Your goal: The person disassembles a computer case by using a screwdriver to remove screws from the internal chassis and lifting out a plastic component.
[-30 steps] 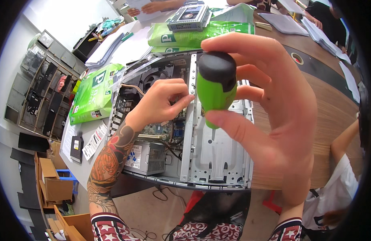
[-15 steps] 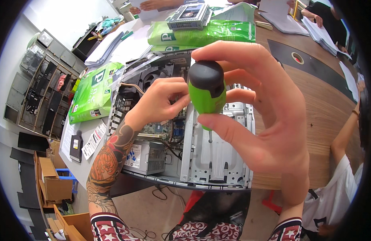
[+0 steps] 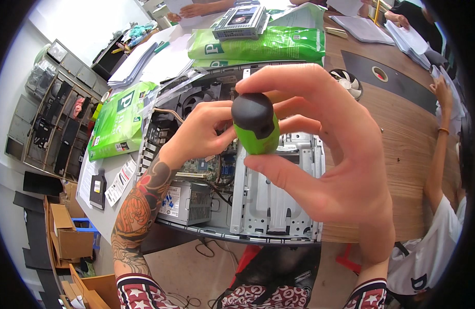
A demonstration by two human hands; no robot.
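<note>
Thumb and fingers of my right hand point(image 3: 345, 159) are closed round the green and black handle of a screwdriver point(image 3: 255, 129). Its black cap points up toward me, and the shaft is hidden beneath the handle. My left hand point(image 3: 199, 131) is curled just left of the handle, fingertips pinched behind it; what they hold, if anything, is out of sight. Both hands are over an opened desktop computer case point(image 3: 237, 216). Inside it are a silver metal bracket point(image 3: 258, 198) below my right hand, a power supply point(image 3: 188, 203) and a circuit board point(image 3: 207, 166).
Beyond the case, a silver drive point(image 3: 240, 23) lies on a green paper pack point(image 3: 294, 44). Another green pack point(image 3: 116, 121) and a black part point(image 3: 97, 190) are at left. A loose fan point(image 3: 348, 82) and a tape roll point(image 3: 380, 74) lie right. Co-workers handle papers around the table.
My right hand and the screwdriver have shifted slightly left and down, so the shaft no longer shows. My left hand has hardly moved. At right, a co-worker's arm has risen.
</note>
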